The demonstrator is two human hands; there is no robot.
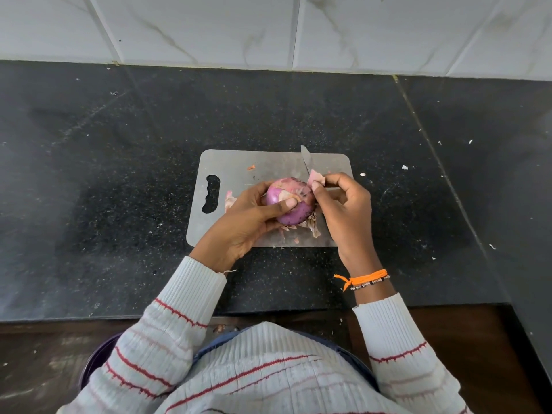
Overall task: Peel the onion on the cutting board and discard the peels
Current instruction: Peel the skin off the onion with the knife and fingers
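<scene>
A purple onion (294,209) is held just above the steel cutting board (239,165). My left hand (239,228) grips it from the left, thumb pressed on its top. My right hand (343,210) pinches a pale pink strip of peel (316,177) at the onion's upper right side. Loose peels (310,227) lie on the board under the onion, and more (229,201) show behind my left hand. A knife blade (306,159) points away at the board's far edge; its handle is hidden behind my right hand.
The board lies on a black granite counter (119,174) with white tiles (268,28) behind. Small scraps dot the counter at the right (404,167). A dark purple bin rim (95,357) shows below the counter edge at lower left.
</scene>
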